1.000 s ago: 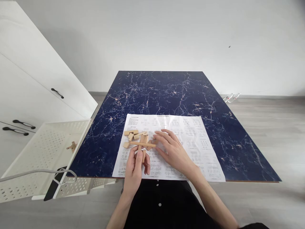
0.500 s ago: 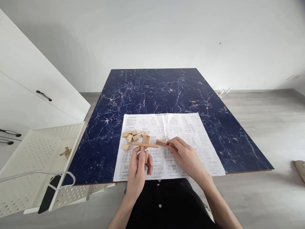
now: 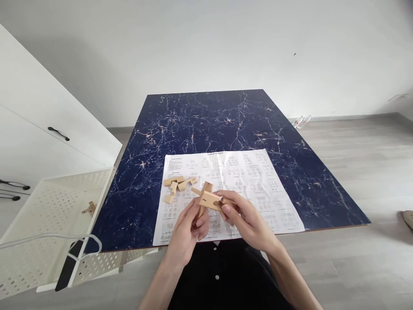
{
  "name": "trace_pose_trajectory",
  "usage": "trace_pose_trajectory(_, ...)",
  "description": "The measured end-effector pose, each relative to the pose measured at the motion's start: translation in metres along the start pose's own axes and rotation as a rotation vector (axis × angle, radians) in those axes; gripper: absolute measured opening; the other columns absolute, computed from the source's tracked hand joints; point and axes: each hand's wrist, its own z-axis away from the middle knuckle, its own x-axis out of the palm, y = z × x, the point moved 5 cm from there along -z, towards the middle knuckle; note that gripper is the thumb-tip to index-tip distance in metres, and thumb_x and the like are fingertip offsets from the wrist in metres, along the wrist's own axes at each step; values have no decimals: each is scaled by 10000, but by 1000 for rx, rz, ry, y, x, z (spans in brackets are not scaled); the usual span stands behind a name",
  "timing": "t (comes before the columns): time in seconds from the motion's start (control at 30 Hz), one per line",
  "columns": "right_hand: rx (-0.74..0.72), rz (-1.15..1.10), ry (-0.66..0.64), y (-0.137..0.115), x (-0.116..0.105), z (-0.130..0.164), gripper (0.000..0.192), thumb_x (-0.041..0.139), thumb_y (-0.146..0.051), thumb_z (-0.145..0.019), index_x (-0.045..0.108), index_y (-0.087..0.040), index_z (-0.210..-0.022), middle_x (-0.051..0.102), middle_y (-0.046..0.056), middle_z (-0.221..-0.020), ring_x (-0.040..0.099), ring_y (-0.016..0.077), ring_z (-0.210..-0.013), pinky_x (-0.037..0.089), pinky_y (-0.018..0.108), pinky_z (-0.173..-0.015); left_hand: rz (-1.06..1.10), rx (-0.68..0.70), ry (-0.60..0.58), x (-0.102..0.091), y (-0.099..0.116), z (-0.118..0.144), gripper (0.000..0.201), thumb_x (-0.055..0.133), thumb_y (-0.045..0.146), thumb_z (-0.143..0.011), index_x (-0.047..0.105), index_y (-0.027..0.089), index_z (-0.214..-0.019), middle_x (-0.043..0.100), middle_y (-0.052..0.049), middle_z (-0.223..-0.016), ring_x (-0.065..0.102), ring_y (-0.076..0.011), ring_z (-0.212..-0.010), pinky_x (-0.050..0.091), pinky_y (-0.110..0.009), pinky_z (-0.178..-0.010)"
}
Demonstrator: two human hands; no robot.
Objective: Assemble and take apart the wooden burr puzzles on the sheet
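My left hand (image 3: 189,221) is closed round the lower part of some crossed wooden puzzle pieces (image 3: 208,187), raised over the printed sheet. A wider face with a small dark mark is turned up toward me, and a thin end sticks out to the left. My right hand (image 3: 250,219) pinches a notched wooden piece (image 3: 227,203) at the right end of the cluster. Whether that piece is seated in the others or only touching them, I cannot tell. Loose wooden puzzle pieces (image 3: 173,181) lie to the left of the cluster, several of them, on the sheet.
Beneath my hands is a creased sheet (image 3: 254,185) of printed diagrams on a dark blue marbled table (image 3: 206,122). To the left stands a white perforated basket (image 3: 67,189) with a small wooden thing (image 3: 89,209) inside. A white cable (image 3: 54,236) loops near the table's left corner.
My right hand has moved left, bringing its piece up to the cluster. My left hand has turned the cluster, so the long crosswise piece now points differently and a marked face shows.
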Motion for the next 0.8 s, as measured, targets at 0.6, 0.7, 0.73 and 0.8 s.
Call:
trace_pose_trajectory(0.6,153,-250,-67,20,-4,26,281,415,-373,-1177,319,-328,-1438,511,-37,-853,466,165,-730,446,338,-728,-341,-84,-141,8,-18,7,524,544,686,-1039,474,207,-836,303,92,-639,188,-76,-518,188,-244,-494)
trace_pose_trajectory(0.7,199,-250,-54,22,-5,23,234,416,-404,-1175,346,-317,-1380,471,-51,-811,429,159,-694,416,323,-678,-494,-104,-98,11,-14,7,582,458,755,-1035,459,212,-826,320,83,-666,212,-87,-539,210,-245,-497)
trace_pose_trajectory(0.73,207,-263,-52,23,-6,22,225,420,-410,-1174,349,-315,-1365,470,-54,-804,422,157,-685,411,322,-669,-541,-101,-81,13,-13,7,588,438,757,-1039,455,213,-815,318,80,-668,221,-91,-543,217,-246,-496)
trace_pose_trajectory(0.8,219,-288,-50,25,-8,20,202,421,-414,-1174,364,-311,-1337,470,-58,-788,412,156,-674,407,323,-666,-623,-81,-46,16,-8,6,587,411,733,-1061,458,210,-797,326,72,-673,237,-98,-553,232,-249,-498)
